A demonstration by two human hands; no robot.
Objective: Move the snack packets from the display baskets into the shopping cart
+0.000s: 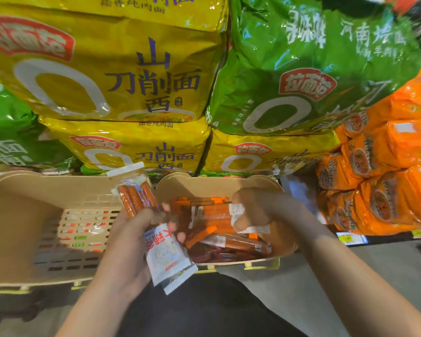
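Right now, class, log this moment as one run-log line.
left hand: holds sausage packets | right hand: pinching a packet in right basket | left basket: packets not visible | cart: not in view

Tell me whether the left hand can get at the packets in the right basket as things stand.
Probably not freely: the left hand already grips sausage packets, so its grip is full. The right basket lies open beside it, but the right hand is already in among its packets.
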